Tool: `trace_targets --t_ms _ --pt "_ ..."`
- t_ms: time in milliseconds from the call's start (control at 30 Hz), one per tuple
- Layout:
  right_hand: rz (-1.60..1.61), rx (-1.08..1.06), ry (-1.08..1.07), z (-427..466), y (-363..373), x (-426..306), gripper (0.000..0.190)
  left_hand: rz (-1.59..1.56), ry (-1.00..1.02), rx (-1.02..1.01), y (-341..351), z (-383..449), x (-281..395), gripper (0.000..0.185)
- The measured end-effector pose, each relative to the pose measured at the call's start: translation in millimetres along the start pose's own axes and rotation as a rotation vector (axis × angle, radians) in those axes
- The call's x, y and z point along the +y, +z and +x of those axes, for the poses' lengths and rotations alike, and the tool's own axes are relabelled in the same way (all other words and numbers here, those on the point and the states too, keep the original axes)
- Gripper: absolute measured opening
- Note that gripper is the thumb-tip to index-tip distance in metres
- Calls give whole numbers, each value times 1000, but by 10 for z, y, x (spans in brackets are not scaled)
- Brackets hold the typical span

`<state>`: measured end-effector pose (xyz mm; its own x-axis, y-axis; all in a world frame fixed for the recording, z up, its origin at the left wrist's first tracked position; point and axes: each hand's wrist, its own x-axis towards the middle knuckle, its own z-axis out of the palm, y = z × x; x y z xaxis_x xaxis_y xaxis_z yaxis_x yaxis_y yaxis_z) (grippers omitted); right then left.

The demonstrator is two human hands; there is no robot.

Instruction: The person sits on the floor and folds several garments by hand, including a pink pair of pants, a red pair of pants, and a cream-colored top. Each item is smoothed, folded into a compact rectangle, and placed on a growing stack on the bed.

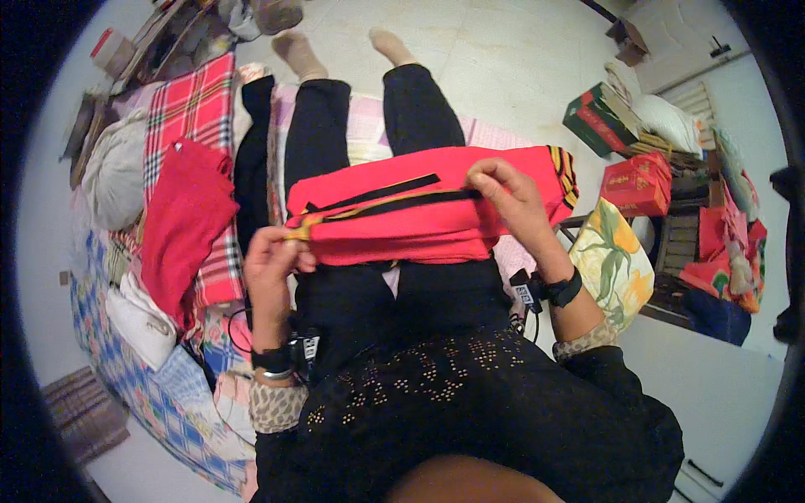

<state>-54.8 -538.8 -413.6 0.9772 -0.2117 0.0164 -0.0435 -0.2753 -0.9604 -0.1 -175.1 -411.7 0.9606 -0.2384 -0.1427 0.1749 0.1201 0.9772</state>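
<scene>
A red knitted garment with black and yellow trim lies folded lengthwise across my thighs. My left hand pinches its yellow and black edge at the left end. Near the right end, my right hand holds a black trim strip between thumb and fingers. A second black strip, with a cut-looking end, lies on the red cloth between the hands. The striped black and yellow band is at the garment's far right end, beyond my right hand. Each wrist wears a black strap with a small device.
On the left lie a red plaid cloth, a crumpled red garment, a white folded cloth and a blue patterned bedcover. To the right are a green box, a red box and a floral fabric item.
</scene>
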Motion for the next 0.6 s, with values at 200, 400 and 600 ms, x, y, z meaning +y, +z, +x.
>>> trace_targets --t_ms 200,400,600 --pt "-3 535 236 -66 -1090 1005 32 -236 274 164 -242 201 468 15" --pt "455 547 738 -746 -1410 1703 36 -243 493 170 -319 185 793 17" --pt "286 220 515 -639 -986 1439 36 -106 428 -33 120 328 1064 17"
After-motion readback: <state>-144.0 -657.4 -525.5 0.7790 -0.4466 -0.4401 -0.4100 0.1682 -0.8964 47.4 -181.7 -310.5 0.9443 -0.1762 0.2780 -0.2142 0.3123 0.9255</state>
